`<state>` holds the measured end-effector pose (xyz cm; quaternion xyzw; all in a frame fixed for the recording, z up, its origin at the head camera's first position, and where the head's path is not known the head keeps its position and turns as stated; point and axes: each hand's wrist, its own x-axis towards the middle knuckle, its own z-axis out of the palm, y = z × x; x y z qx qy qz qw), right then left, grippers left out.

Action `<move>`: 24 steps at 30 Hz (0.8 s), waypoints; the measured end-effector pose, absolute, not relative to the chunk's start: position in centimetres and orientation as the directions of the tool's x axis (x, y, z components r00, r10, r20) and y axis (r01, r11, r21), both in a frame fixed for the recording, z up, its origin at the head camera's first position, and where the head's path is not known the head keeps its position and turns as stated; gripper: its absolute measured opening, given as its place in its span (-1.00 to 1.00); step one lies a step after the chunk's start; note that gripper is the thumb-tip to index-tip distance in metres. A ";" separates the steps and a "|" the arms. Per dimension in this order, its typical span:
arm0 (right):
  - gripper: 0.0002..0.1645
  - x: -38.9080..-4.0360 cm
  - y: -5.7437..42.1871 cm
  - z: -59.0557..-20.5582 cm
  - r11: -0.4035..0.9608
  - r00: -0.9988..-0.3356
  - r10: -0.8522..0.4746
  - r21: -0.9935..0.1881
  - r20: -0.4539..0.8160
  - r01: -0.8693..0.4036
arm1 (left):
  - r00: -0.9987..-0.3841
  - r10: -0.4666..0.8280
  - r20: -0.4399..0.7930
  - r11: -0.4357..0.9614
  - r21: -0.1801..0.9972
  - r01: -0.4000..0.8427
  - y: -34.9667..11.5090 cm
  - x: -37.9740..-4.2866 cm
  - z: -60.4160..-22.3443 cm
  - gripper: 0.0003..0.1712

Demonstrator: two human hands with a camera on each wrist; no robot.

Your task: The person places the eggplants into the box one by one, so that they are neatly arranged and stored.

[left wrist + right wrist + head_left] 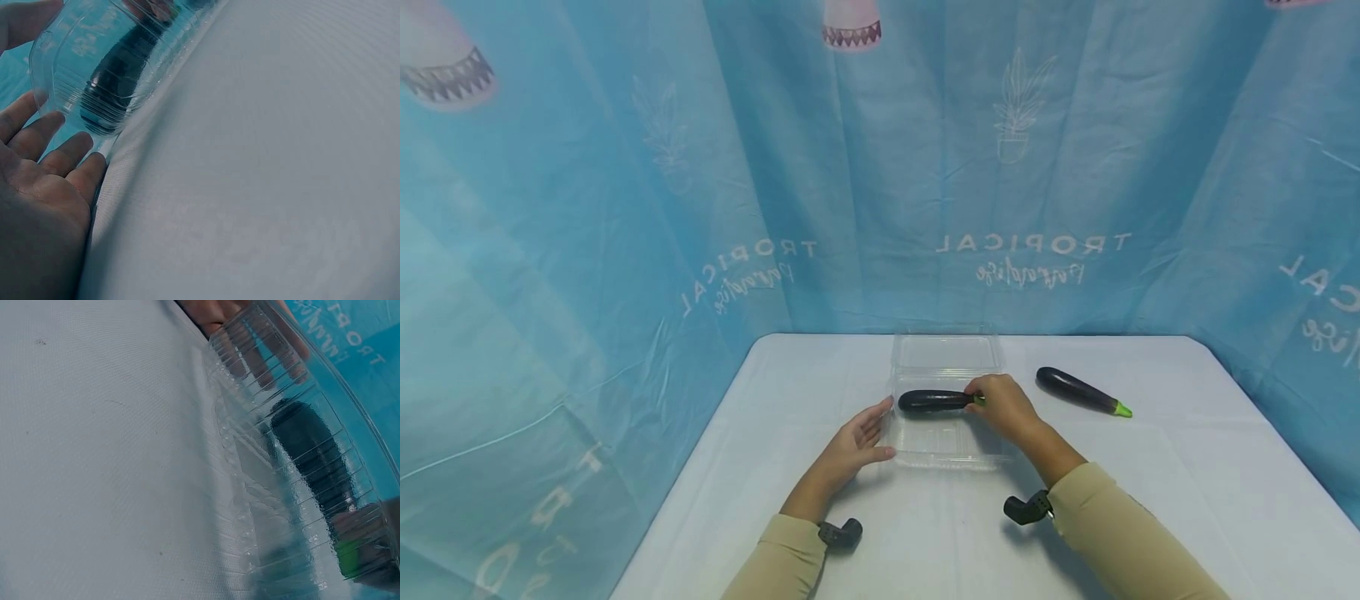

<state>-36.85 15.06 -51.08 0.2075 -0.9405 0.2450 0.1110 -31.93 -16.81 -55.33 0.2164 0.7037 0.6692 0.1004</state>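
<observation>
A clear plastic clamshell container [925,460] stands on the white table with its lid folded back. Inside it lies a dark eggplant [934,402], and my right hand [1004,408] pinches this by its green stem end. Through the container's ribbed wall the same eggplant [312,450] shows in the right wrist view. At the container's left side is my left hand [852,450], fingers spread and nearly straight, with thumb and fingertips at the wall. In the left wrist view, that hand's palm [44,181] faces up beside the plastic.
A second eggplant [1078,392] with a green stem lies on the table [1172,500], right of the container. Blue printed curtains [880,167] hang behind the table and at both sides. Each wrist wears a small black camera.
</observation>
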 end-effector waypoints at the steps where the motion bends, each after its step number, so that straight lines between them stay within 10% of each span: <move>1: -0.70 -36.8 15.0 -51.1 0.794 -0.890 -0.332 -0.416 0.313 -0.442 | -0.887 0.438 0.149 0.011 0.985 0.171 -16.8 -31.9 -55.3 -0.02; 24: -0.60 -36.3 16.9 -50.8 0.660 -0.905 -0.192 -0.632 0.379 -0.405 | -0.871 0.460 0.170 -0.013 0.983 0.185 -16.8 -32.1 -55.6 0.00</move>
